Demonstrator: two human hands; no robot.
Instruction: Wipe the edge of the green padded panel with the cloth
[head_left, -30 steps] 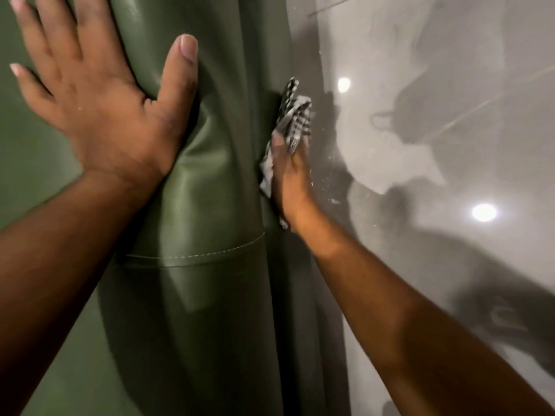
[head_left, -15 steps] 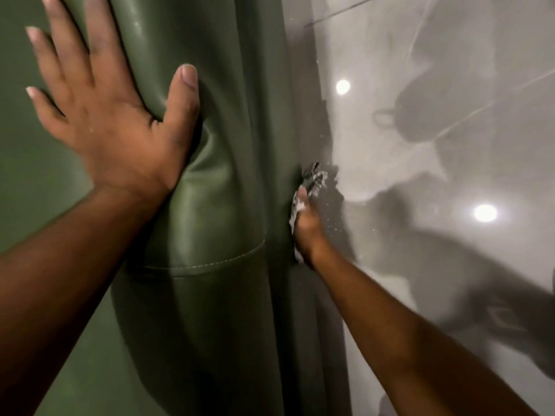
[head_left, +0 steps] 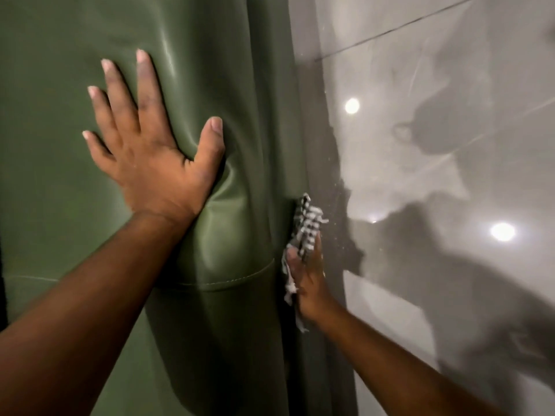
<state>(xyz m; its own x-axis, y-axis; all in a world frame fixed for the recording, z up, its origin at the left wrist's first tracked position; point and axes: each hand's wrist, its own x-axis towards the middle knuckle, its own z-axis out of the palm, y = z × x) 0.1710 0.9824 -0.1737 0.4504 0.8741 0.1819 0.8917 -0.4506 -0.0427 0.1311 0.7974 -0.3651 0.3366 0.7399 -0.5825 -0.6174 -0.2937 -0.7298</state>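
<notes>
Tiled floor (head_left: 450, 70); one panel (head_left: 210, 55), one cloth (head_left: 306, 223), two hands.

Left hand (head_left: 156, 163) flat on green padded panel (head_left: 234, 70), right hand (head_left: 309, 280) pressing cloth (head_left: 306, 223) to its edge

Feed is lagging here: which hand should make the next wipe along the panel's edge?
Probably the right hand: it holds the cloth against the green panel's side edge. The left hand is spread flat on the panel's face.

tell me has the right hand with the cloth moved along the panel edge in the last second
Yes. The right hand with the cloth slid down toward the stitched seam, then back up.
</notes>
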